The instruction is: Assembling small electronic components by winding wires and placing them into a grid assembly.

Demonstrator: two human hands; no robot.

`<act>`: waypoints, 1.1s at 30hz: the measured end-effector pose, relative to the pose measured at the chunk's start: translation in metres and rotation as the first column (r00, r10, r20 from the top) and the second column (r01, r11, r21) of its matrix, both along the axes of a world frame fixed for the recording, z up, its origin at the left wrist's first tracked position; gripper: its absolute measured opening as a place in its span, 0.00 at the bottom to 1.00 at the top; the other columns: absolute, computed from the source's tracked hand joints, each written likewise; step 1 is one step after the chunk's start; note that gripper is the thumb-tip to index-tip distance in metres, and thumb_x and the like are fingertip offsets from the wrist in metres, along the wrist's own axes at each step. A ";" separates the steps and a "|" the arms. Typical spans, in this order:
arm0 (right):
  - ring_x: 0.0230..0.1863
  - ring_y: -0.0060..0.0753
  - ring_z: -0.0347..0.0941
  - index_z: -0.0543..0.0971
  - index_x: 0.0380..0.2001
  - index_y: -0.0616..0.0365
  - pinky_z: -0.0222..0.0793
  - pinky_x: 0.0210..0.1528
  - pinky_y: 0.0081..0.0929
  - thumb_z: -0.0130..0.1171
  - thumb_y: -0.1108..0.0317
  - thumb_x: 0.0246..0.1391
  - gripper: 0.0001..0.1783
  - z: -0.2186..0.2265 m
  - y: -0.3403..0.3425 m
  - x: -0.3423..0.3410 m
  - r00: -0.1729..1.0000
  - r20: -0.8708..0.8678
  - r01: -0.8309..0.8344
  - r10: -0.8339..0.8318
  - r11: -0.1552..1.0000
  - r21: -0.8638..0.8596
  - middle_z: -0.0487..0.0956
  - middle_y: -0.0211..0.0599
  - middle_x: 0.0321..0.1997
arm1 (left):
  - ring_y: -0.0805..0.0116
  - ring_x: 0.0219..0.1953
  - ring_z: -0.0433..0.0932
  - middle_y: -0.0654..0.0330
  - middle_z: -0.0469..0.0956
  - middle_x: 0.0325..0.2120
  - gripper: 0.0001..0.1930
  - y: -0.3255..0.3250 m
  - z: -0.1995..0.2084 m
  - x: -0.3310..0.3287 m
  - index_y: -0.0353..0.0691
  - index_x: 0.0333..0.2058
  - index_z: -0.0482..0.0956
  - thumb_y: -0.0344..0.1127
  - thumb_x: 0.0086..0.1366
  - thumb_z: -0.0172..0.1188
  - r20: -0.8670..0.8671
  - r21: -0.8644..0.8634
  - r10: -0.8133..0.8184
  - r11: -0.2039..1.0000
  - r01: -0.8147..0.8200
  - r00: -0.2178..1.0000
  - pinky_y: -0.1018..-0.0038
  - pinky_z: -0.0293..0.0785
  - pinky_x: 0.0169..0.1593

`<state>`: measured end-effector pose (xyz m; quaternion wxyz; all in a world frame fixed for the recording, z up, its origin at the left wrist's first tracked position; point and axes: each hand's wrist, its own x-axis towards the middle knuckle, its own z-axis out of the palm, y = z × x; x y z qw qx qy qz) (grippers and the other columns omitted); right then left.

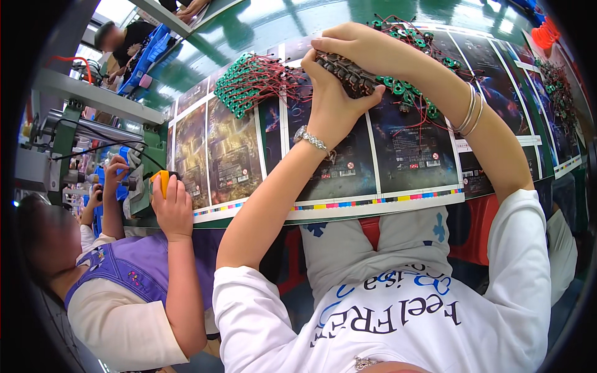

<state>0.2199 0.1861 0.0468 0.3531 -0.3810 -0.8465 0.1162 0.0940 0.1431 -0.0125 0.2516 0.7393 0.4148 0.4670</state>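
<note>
Over the far middle of the table, both my hands grip a dark brown-black block made of rows of small rounded parts [349, 74]. My left hand [333, 109] is closed round its near side, with the thumb along the right end. From the far side my right hand [364, 50] wraps over the top, its fingertips at the left end. My fingers hide part of the block, and its exact kind does not show. Small green circuit boards [236, 84] with red wires lie in a bunch to the left. More green boards [407, 93] with wires lie just right of my hands.
Printed dark sheets [410, 149] cover the green table. Another wired bunch [553, 93] lies far right, near a red coiled hose [545, 34]. At left, a co-worker's hand [173, 208] holds a yellow-and-black object [163, 180] beside a metal machine frame [93, 93].
</note>
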 end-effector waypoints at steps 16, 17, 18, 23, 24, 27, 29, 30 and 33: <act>0.20 0.35 0.74 0.77 0.25 0.58 0.67 0.22 0.27 0.49 0.57 0.60 0.17 0.009 -0.033 -0.010 0.752 0.510 0.167 -0.418 0.869 0.466 0.78 0.39 0.23 | 0.49 0.48 0.71 0.43 0.69 0.44 0.48 0.017 -0.007 -0.004 0.29 0.57 0.51 0.38 0.43 0.74 -0.334 0.135 -0.032 0.987 0.081 0.942 0.63 0.73 0.47; 0.18 0.32 0.74 0.76 0.24 0.56 0.65 0.18 0.25 0.51 0.57 0.59 0.16 0.004 -0.035 -0.014 0.774 0.448 0.177 -0.447 0.832 0.526 0.78 0.36 0.22 | 0.50 0.47 0.72 0.44 0.71 0.43 0.47 0.017 -0.007 -0.004 0.29 0.57 0.53 0.37 0.43 0.74 -0.420 0.127 -0.054 0.985 0.117 0.906 0.63 0.73 0.46; 0.18 0.32 0.74 0.76 0.24 0.56 0.65 0.18 0.25 0.51 0.57 0.59 0.16 0.002 -0.034 -0.015 0.775 0.447 0.179 -0.447 0.833 0.524 0.78 0.36 0.22 | 0.50 0.47 0.72 0.44 0.71 0.43 0.47 0.016 -0.005 -0.004 0.29 0.57 0.53 0.37 0.43 0.74 -0.422 0.125 -0.056 0.985 0.119 0.905 0.63 0.73 0.46; 0.20 0.37 0.76 0.77 0.28 0.62 0.69 0.21 0.29 0.54 0.55 0.57 0.18 -0.003 -0.021 -0.016 0.744 0.462 0.272 -0.483 0.850 0.450 0.80 0.46 0.24 | 0.50 0.42 0.72 0.47 0.74 0.38 0.45 0.007 0.004 0.000 0.29 0.55 0.56 0.37 0.41 0.73 -0.088 -0.075 -0.043 0.997 0.037 0.995 0.64 0.72 0.45; 0.18 0.37 0.75 0.77 0.27 0.60 0.68 0.20 0.29 0.53 0.55 0.58 0.18 0.000 -0.018 -0.009 0.804 0.416 0.259 -0.424 0.881 0.397 0.79 0.43 0.22 | 0.50 0.42 0.72 0.47 0.73 0.39 0.45 0.005 0.006 0.000 0.29 0.55 0.56 0.37 0.41 0.72 -0.075 -0.038 -0.008 0.999 0.005 0.997 0.64 0.72 0.45; 0.13 0.36 0.72 0.77 0.25 0.55 0.67 0.17 0.26 0.48 0.55 0.62 0.18 0.008 -0.010 0.009 0.939 0.239 0.191 -0.248 0.952 0.240 0.77 0.34 0.18 | 0.50 0.42 0.71 0.45 0.71 0.41 0.44 0.002 0.010 0.000 0.29 0.54 0.57 0.37 0.40 0.72 -0.027 0.070 0.088 0.994 -0.086 0.996 0.64 0.72 0.46; 0.17 0.38 0.73 0.77 0.26 0.58 0.68 0.22 0.27 0.47 0.56 0.62 0.19 0.011 -0.008 0.004 0.941 0.236 0.207 -0.243 0.964 0.168 0.78 0.38 0.21 | 0.50 0.43 0.71 0.45 0.70 0.42 0.44 0.004 0.007 0.000 0.29 0.54 0.57 0.36 0.40 0.71 -0.067 0.143 0.101 0.986 -0.091 0.993 0.64 0.72 0.46; 0.21 0.41 0.73 0.78 0.28 0.61 0.69 0.26 0.28 0.46 0.57 0.63 0.20 0.014 -0.006 0.000 0.943 0.233 0.221 -0.238 0.971 0.096 0.78 0.42 0.23 | 0.50 0.43 0.71 0.45 0.69 0.42 0.44 0.006 0.005 -0.001 0.28 0.54 0.56 0.36 0.40 0.71 -0.105 0.216 0.117 0.972 -0.092 0.988 0.64 0.72 0.46; 0.28 0.45 0.75 0.79 0.30 0.67 0.72 0.34 0.31 0.45 0.58 0.64 0.22 0.015 -0.003 -0.005 0.947 0.226 0.244 -0.227 0.969 -0.048 0.79 0.49 0.29 | 0.50 0.43 0.71 0.44 0.67 0.43 0.44 0.008 0.002 -0.002 0.28 0.54 0.55 0.36 0.40 0.70 -0.175 0.358 0.156 0.930 -0.085 0.972 0.64 0.72 0.46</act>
